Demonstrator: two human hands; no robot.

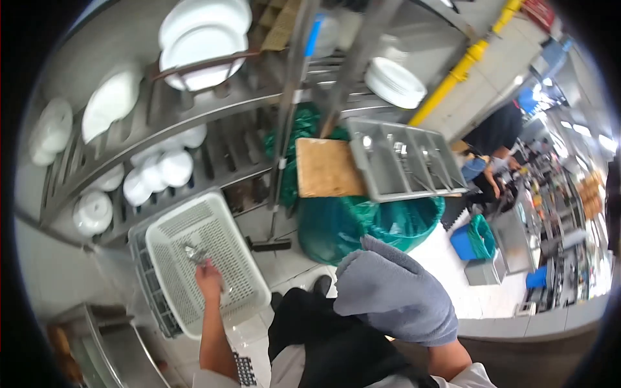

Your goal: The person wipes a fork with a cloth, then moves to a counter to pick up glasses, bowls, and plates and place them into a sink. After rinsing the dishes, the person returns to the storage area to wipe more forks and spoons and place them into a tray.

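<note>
- Lower left: our left grip [208, 282] holds cutlery [194, 253], likely stiff, slippery; we'd take the handles.
- Lower centre-right: towel [394, 291] looks soft, light; right grip hidden, we can't tell.

Five o'clock, and a grey towel [401, 291] swallows the right hand, its grip unreadable! Over at eight, metal pieces [196, 253] in the left hand [208, 282], too blurred to count. Eleven: top edge clips a white plate [204, 16]. Three: a co-worker [484, 171], smeared.
</note>
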